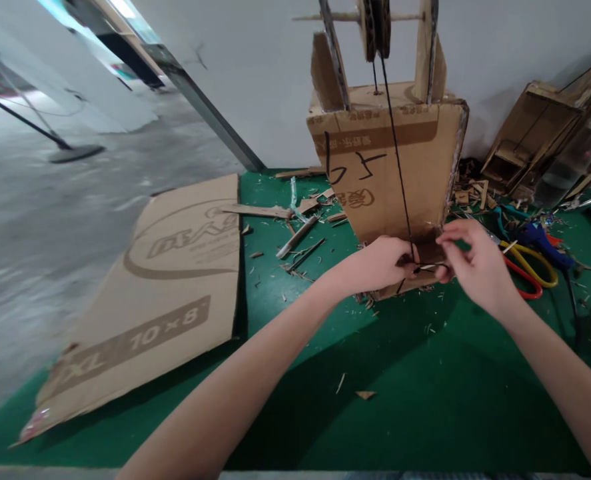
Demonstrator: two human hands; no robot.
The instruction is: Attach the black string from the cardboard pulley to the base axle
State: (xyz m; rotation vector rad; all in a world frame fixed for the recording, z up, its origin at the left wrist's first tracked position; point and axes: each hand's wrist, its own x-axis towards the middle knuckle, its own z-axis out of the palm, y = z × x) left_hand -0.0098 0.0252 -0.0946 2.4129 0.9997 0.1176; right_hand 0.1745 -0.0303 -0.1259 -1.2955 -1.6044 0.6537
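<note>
A tall cardboard structure (pixel 400 173) stands on the green table, with a cardboard pulley wheel (pixel 375 30) on a wooden stick at its top. From the wheel a black string (pixel 398 153) runs down the front to my hands. My left hand (pixel 388 267) is closed at the structure's base, pinching the string near its lower end. Opposite it, my right hand (pixel 468 260) has thumb and forefinger pinched together by the base's right side. A stretch of black string spans the gap between both hands. The left fingertips are partly hidden.
A flat cardboard sheet (pixel 185 267) lies on the left of the green table (pixel 425 400). Scissors with red and yellow handles (pixel 538 270) lie right of my right hand. Cardboard scraps and a wooden stick (pixel 298 237) are scattered about. A clear bottle (pixel 570 160) stands at the right.
</note>
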